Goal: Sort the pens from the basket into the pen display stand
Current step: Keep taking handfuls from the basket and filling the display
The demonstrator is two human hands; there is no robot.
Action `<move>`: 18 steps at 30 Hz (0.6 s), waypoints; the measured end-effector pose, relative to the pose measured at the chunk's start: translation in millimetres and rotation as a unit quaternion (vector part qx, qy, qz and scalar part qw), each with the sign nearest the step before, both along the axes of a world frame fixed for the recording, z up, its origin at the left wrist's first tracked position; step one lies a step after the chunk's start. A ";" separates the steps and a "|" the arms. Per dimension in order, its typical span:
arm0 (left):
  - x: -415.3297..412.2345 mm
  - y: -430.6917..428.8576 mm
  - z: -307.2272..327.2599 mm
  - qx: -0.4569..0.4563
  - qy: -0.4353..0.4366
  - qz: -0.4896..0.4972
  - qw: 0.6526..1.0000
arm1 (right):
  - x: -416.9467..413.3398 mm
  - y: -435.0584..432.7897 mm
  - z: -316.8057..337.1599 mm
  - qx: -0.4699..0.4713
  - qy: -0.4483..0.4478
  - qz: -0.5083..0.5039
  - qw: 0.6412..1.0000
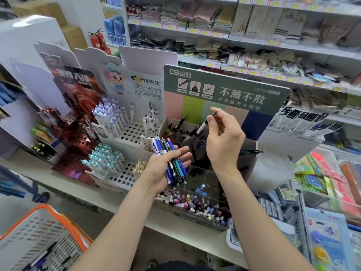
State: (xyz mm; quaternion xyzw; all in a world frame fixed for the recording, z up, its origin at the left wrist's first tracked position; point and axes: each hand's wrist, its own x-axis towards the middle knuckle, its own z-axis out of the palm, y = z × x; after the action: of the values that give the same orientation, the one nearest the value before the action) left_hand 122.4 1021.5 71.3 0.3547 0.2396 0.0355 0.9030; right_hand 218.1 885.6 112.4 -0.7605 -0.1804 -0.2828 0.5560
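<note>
Right grip (224, 141) pinches a pen (201, 126) slanting down-left over the stand (224, 89); left grip (158, 170) clasps a bundle (173, 165) lying far-left to near-right.

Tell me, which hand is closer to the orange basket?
Left. The left hand, holding pens, is up-right of the basket; the right hand, pinching one pen, is farther right.

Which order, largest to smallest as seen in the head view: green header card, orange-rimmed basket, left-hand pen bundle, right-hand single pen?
1. green header card and orange-rimmed basket: unranked, since the basket is cropped and nearer the camera.
2. left-hand pen bundle.
3. right-hand single pen.
</note>
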 end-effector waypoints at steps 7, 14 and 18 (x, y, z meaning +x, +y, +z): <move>-3.7 0.3 0.5 0.002 0.016 0.010 1.000 | 17.4 17.0 -5.5 -0.184 -0.016 0.034 0.982; -7.3 4.3 2.0 0.013 0.016 -0.025 0.999 | 6.7 13.3 -22.5 -0.280 -0.077 -0.088 0.953; -9.2 6.4 0.5 0.050 0.012 -0.061 0.997 | -26.2 16.4 -24.4 -0.206 -0.026 0.059 0.976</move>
State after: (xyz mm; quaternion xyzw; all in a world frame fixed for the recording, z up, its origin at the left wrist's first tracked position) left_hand 113.2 1027.9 71.8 0.4136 0.2261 -0.0124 0.8818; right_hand 192.0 902.1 87.9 -0.8389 -0.2939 -0.2263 0.3982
